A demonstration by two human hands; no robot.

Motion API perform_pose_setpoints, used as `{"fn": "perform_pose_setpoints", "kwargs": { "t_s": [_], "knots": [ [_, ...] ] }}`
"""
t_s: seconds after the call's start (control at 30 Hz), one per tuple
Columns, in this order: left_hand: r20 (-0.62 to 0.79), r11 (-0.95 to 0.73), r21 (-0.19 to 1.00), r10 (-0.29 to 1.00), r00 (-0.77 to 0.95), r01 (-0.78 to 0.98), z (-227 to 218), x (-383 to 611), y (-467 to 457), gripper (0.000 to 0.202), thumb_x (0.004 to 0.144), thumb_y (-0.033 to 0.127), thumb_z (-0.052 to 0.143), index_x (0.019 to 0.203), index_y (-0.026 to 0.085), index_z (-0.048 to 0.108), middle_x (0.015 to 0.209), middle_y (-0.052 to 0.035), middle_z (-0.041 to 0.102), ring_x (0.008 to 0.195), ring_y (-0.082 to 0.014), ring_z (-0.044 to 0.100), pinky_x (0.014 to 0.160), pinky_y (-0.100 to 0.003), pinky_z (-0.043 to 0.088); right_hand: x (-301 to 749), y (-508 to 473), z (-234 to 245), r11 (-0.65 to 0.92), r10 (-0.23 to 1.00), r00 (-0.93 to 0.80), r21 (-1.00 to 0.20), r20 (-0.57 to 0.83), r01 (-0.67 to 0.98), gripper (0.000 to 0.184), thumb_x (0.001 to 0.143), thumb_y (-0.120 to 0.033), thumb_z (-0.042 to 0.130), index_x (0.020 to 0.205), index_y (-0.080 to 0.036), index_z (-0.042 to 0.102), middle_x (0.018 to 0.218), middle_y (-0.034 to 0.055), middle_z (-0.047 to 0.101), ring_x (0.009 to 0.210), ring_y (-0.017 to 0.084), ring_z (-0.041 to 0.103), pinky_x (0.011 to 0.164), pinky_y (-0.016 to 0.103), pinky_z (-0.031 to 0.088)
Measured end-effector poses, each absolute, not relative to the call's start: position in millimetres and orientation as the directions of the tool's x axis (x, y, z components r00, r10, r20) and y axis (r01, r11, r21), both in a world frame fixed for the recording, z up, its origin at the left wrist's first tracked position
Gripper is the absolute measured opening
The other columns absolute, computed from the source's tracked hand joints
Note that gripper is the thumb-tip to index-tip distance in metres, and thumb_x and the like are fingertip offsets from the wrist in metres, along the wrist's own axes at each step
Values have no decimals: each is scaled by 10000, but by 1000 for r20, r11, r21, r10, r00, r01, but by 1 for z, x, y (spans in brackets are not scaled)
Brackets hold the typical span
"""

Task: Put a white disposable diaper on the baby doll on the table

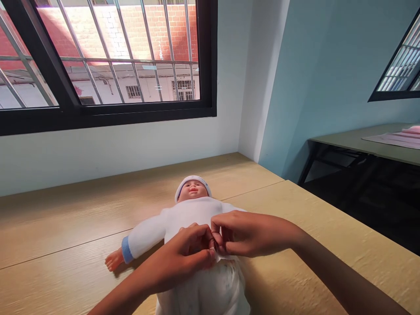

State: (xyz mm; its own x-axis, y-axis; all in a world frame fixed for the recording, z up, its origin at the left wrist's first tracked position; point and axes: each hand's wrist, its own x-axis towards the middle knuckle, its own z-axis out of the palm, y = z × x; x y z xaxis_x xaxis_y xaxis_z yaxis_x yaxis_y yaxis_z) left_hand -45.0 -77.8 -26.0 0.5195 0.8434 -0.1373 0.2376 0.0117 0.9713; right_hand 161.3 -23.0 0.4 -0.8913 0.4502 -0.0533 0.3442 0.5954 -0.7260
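Since the baby doll (192, 190) looks light and soft, left hand (185, 251) and right hand (249, 234) just pinch its white top (193, 214), fingers clamped on the fabric.

left hand (187, 250): fingers curled, pinching inward | right hand (246, 234): fingers bent downward, tips just beside the left hand's | left forearm (129, 284): bare, reaching in from lower left | right forearm (348, 275): bare, reaching in from lower right

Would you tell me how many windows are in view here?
2: a large barred window in the white wall ahead, and another window in the blue wall, cut off at the right edge.
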Motion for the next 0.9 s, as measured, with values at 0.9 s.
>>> {"fn": "perform_pose_setpoints", "kwargs": {
  "t_s": [0.9],
  "knots": [
    [-39, 111, 989, 819, 572, -93, -29, -38, -72, 163, 830, 250, 641, 870, 154, 516, 811, 11, 551, 703, -87, 467, 634, -230, 363, 156, -23, -3, 631, 478, -878, -698, 7, 338, 138, 822, -237, 617, 812, -188, 488, 808, -17, 548, 749, 119, 514, 628, 222, 393]
  ]
}}
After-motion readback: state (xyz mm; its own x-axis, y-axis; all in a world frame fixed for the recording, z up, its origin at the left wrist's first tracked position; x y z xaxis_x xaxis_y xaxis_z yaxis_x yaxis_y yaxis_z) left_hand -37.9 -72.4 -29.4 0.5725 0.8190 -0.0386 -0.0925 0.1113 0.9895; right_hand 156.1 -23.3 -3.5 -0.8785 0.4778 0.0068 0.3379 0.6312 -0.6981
